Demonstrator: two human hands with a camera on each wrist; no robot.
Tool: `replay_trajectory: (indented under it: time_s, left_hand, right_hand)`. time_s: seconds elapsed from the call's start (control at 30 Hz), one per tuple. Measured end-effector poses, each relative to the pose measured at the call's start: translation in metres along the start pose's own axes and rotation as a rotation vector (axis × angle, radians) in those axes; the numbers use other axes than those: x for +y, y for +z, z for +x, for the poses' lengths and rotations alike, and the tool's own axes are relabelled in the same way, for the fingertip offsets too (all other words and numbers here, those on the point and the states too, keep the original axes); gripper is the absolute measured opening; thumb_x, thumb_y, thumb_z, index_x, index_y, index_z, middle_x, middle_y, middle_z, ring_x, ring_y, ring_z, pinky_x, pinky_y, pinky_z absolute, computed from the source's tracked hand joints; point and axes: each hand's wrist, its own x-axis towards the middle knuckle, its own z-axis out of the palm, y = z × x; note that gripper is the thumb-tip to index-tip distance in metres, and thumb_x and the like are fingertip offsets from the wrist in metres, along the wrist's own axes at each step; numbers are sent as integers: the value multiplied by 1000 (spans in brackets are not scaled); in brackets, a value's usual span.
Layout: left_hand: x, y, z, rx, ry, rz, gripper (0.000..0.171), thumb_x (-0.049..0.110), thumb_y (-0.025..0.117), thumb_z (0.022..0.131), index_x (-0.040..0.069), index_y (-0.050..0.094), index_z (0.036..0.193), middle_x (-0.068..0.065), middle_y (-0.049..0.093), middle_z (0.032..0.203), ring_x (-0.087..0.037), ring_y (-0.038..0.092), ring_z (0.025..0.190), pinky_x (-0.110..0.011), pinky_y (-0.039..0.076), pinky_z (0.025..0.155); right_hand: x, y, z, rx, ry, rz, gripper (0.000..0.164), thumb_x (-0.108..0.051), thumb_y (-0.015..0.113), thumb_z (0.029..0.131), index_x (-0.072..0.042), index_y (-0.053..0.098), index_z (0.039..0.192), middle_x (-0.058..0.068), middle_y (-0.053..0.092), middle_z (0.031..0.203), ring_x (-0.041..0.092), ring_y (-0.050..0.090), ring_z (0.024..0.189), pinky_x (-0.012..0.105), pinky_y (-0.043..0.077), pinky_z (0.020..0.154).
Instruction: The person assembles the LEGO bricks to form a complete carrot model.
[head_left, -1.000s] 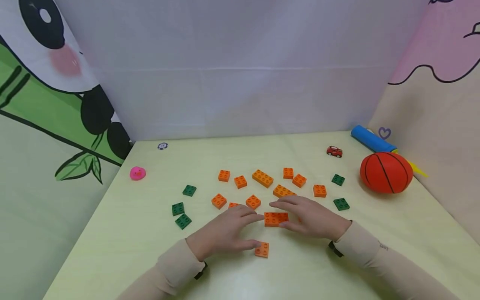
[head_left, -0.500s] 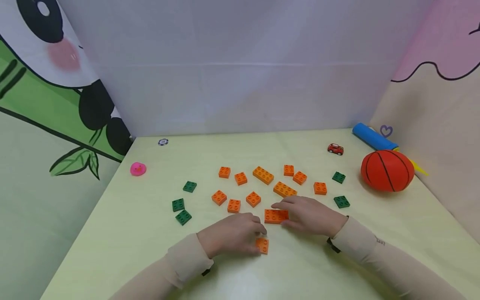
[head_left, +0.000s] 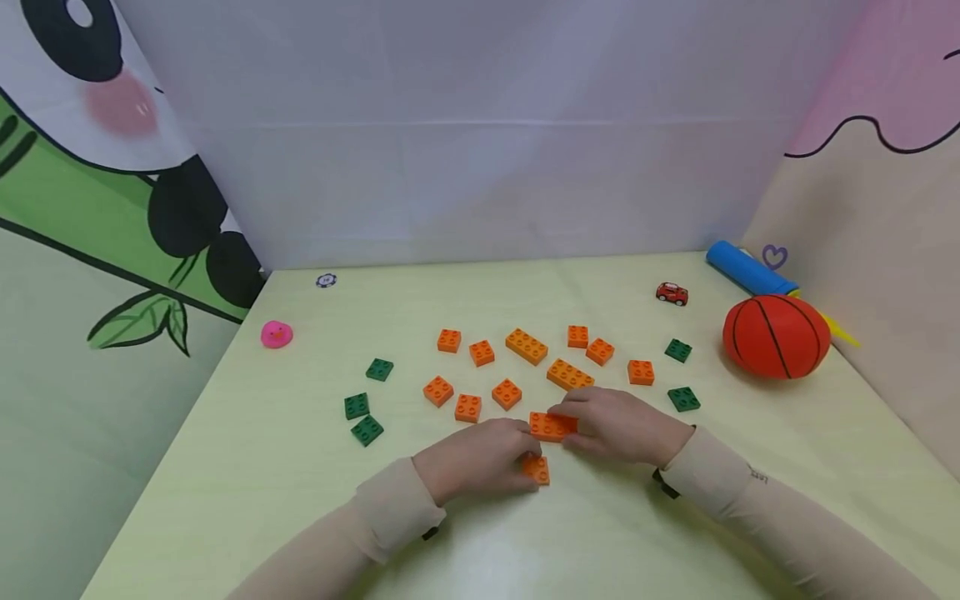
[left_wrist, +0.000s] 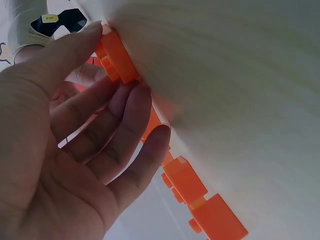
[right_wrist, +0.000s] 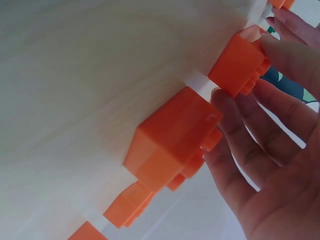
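In the head view my left hand (head_left: 480, 458) pinches a small square orange toy brick (head_left: 538, 471) between thumb and fingers, just above the table. The left wrist view shows that small brick (left_wrist: 120, 57) at the thumb tip, its studs turned toward the palm. Close beyond it, my right hand (head_left: 622, 425) grips the right end of a longer orange brick (head_left: 549, 426). In the right wrist view the longer brick (right_wrist: 237, 62) sits between thumb and fingertips, low on the table. The two bricks are near each other and look apart.
Several orange bricks (head_left: 506, 394) lie loose beyond the hands, one long brick (head_left: 570, 374) right behind the right hand. Green bricks (head_left: 367, 431) lie left and right. A toy basketball (head_left: 777, 337), blue tube (head_left: 750, 268), red car (head_left: 672, 293) and pink duck (head_left: 277, 334) stand farther out.
My left hand has closed its fingers on the small brick and moved it forward and right, toward the longer brick. My right hand stays by the longer brick, its fingers now nearer together.
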Motion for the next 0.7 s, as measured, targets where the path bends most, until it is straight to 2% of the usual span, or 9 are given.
replay_trajectory:
  time_s: [0.13, 0.33, 0.47, 0.6, 0.7]
  left_hand:
    - [0, 1, 2, 20, -20, 23, 25, 33, 76, 89, 16, 73, 108, 10, 60, 88, -5, 53, 73, -17, 48, 70]
    - [-4, -2, -2, 64, -43, -1, 32, 38, 73, 91, 15, 73, 114, 8, 64, 94, -3, 56, 75, -17, 50, 71]
    - [-8, -11, -13, 159, -54, -22, 28, 37, 68, 95, 15, 72, 111, 5, 65, 96, -6, 55, 77, -20, 51, 71]
    - [-11, -18, -22, 265, -47, -32, 22, 32, 71, 94, 14, 70, 106, 1, 68, 101, -12, 59, 85, -26, 53, 77]
    - [-11, -17, -24, 250, -63, -46, 28, 32, 72, 92, 13, 69, 112, -2, 69, 111, -17, 63, 98, -29, 54, 86]
  right_hand:
    - [1, 1, 2, 2, 0, -1, 39, -28, 73, 92, -13, 68, 127, 2, 66, 121, 20, 62, 111, 39, 53, 94]
    - [1, 0, 3, 37, -30, -14, 39, -27, 73, 92, -12, 69, 127, 4, 65, 123, 22, 61, 113, 38, 54, 94]
    - [-4, -2, 3, 70, -64, -18, 39, -27, 72, 93, -12, 68, 128, 3, 64, 124, 21, 60, 114, 37, 54, 94]
    - [-13, -4, 2, 69, -95, 24, 38, -27, 72, 93, -15, 68, 129, -1, 64, 120, 17, 60, 112, 34, 54, 92]
    - [-20, -4, 0, 50, -116, 49, 37, -25, 71, 94, -15, 68, 129, -2, 65, 118, 15, 61, 110, 32, 54, 91]
